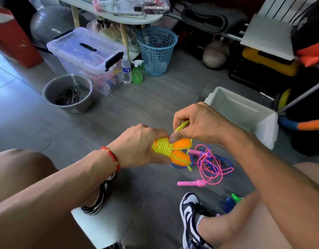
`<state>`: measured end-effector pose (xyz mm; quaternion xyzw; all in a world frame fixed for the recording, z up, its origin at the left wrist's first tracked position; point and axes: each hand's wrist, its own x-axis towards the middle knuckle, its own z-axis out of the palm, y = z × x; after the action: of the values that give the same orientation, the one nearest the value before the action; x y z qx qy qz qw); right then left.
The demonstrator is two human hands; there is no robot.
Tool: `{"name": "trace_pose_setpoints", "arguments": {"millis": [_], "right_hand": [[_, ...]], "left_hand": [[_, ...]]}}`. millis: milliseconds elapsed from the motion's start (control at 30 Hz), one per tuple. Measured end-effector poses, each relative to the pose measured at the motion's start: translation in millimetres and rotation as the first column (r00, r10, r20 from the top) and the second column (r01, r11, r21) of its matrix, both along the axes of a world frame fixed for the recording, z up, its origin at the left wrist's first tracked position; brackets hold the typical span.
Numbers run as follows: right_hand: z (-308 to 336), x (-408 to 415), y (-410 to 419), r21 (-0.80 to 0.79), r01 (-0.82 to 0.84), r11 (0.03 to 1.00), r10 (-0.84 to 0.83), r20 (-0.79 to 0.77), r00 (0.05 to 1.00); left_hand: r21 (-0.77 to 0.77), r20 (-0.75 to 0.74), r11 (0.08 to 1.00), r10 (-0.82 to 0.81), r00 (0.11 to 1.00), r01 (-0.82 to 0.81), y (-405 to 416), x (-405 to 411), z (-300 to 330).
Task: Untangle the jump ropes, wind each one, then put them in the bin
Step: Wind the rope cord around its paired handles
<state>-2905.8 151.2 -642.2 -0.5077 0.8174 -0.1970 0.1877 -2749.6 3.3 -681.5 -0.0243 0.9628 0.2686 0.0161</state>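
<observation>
My left hand (137, 144) grips the two orange handles (180, 151) of the yellow jump rope (162, 147), whose cord is wound in tight coils around them just beside my fingers. My right hand (200, 123) hangs just above, its fingers curled round a loop of the same yellow cord, thumb touching the coils. Below on the grey floor (119, 108), the pink rope (209, 166) and the blue rope (225, 164) lie tangled together between my shoes. The white bin (266, 123) stands on the floor past my right wrist.
</observation>
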Motion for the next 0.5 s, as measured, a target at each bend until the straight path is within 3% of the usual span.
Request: {"name": "trace_pose_setpoints", "arguments": {"millis": [167, 267, 500], "right_hand": [[0, -15, 6, -0.112, 0.012, 0.994, 0.038, 0.437, 0.899], [-10, -27, 10, -0.176, 0.045, 0.983, 0.055, 0.526, 0.849], [-41, -25, 7, -0.148, 0.063, 0.987, 0.044, 0.624, 0.78]], "left_hand": [[0.067, -0.037, 0.994, -0.089, 0.995, 0.091, 5, 6, 10], [0.125, -0.072, 0.982, -0.132, 0.989, 0.14, 11, 9, 15], [0.281, -0.096, 0.948, -0.129, 0.987, 0.151, 11, 10, 23]]}}
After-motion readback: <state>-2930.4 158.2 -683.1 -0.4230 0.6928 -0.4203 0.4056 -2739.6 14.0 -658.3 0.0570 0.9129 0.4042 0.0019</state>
